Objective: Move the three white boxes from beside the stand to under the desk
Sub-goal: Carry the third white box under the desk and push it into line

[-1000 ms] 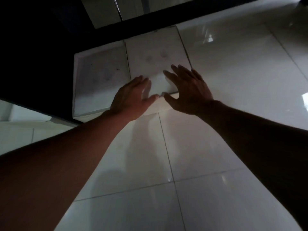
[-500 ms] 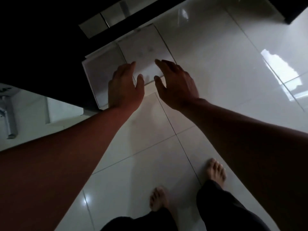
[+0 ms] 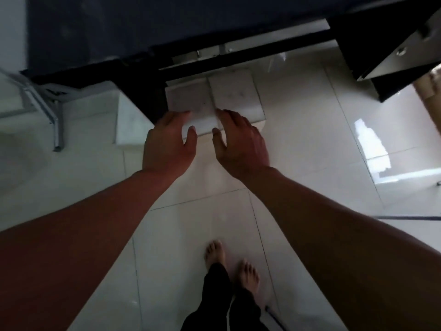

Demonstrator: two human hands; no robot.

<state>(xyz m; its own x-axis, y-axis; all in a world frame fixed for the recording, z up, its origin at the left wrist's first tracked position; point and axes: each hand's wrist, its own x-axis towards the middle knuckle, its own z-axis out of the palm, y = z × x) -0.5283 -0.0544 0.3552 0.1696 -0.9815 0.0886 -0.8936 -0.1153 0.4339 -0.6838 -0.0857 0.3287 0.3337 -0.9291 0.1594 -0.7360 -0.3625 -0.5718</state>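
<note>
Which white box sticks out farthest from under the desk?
The right white box, beside the right hand; the left white box sits partly tucked into the desk's shadow.

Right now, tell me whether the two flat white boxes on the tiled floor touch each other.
Touching. The head view shows the left white box and right white box side by side, only a thin seam between them.
</note>
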